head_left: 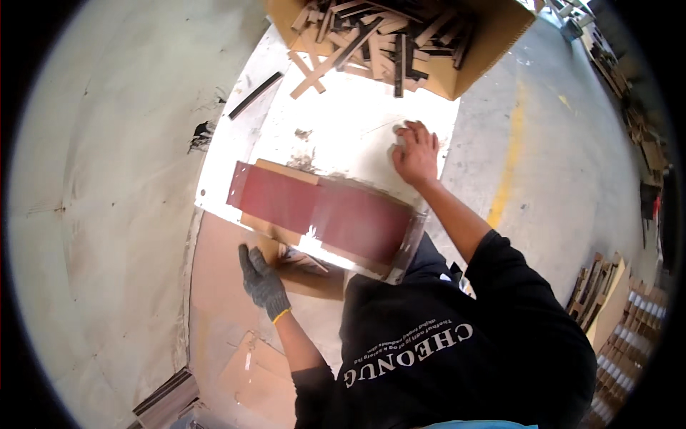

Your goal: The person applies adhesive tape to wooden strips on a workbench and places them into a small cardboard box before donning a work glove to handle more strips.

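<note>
My left hand [266, 280], in a grey knit glove with a yellow cuff, is just off the table's near edge with its fingers stretched out. It holds nothing that I can see. Beside it, below table height, is an open cardboard box [314, 282] with some strips inside. My bare right hand [416, 154] is over the white table [350, 129] on the right, fingers apart and slightly bent, nothing in them. Between my hands and me lies a long dark red panel [279, 196], sandpaper-like, with tan board showing along its edges and a shiny clear strip at its right end.
A large cardboard box [493, 43] at the table's far end spills thin brown and black strips [371, 46] onto the top. A single black strip [256, 95] lies at the far left. Stacked boards [597, 289] stand on the floor at right, flat cardboard [261, 372] at lower left.
</note>
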{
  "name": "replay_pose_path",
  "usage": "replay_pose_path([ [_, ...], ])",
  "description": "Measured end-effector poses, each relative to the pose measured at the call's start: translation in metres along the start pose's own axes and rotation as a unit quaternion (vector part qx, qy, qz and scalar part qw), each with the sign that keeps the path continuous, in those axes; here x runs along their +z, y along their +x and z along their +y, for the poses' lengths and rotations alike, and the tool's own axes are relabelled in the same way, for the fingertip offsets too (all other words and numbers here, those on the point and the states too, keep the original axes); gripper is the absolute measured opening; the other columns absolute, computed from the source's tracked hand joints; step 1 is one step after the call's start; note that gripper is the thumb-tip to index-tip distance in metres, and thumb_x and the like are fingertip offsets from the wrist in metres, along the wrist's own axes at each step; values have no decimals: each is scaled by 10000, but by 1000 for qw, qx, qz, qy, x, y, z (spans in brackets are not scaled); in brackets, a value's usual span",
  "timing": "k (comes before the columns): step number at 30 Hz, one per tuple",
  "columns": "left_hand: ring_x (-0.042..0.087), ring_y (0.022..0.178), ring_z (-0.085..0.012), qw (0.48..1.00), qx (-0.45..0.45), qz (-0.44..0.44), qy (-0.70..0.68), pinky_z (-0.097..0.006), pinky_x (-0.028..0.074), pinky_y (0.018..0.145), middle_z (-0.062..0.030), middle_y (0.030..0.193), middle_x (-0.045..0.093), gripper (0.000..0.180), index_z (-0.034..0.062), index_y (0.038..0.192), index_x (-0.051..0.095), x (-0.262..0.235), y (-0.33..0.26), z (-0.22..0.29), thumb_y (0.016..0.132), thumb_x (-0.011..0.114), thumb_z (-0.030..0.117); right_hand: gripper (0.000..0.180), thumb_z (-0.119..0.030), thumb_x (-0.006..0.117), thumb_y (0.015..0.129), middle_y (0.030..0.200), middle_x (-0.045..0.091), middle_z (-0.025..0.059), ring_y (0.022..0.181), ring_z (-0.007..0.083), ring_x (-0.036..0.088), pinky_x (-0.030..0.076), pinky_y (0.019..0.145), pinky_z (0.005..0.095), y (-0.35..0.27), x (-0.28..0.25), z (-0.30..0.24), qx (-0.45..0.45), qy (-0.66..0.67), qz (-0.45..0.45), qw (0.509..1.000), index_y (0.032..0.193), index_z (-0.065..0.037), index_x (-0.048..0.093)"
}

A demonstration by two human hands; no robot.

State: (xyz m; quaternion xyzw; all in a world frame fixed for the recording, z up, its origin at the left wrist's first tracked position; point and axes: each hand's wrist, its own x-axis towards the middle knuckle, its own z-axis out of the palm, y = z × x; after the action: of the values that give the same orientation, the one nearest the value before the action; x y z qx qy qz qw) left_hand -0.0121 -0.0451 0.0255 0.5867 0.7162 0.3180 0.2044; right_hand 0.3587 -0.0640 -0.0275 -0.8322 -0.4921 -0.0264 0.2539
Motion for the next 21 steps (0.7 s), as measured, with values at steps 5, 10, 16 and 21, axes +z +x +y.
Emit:
replay_pose_path([
  [5,613,989,-282,969,164,-183,-36,-338,476,833,-165,1117,616,371,76,1212,549,98,-9,158,918,503,298,352,-197,555,755,1271,423,97,1289,308,294,200,1049,568,0,1,13,22,28,-12,999,1103,-149,527],
  [10,583,1029,-315,930,280,-232,-47,-363,449,882,-175,1131,602,385,31,1174,559,232,9,250,901,502,297,413,-220,570,735,1313,379,127,1314,336,255,190,1051,589,6,-14,5,3,76,-51,996,1130,-124,505],
  [16,630,862,-288,958,73,-276,-24,-360,475,756,-164,934,654,371,53,1058,599,275,0,294,827,565,342,509,-278,632,695,1345,379,140,1327,308,240,158,1086,534,10,-14,25,-80,113,-99,985,1148,-60,556],
  [21,631,837,-271,976,143,-145,79,-349,485,761,-165,943,650,395,4,1097,589,179,-56,225,818,635,280,449,-302,563,750,1391,317,92,1353,275,181,112,1087,561,14,-17,37,-73,102,-165,978,1171,-152,519],
])
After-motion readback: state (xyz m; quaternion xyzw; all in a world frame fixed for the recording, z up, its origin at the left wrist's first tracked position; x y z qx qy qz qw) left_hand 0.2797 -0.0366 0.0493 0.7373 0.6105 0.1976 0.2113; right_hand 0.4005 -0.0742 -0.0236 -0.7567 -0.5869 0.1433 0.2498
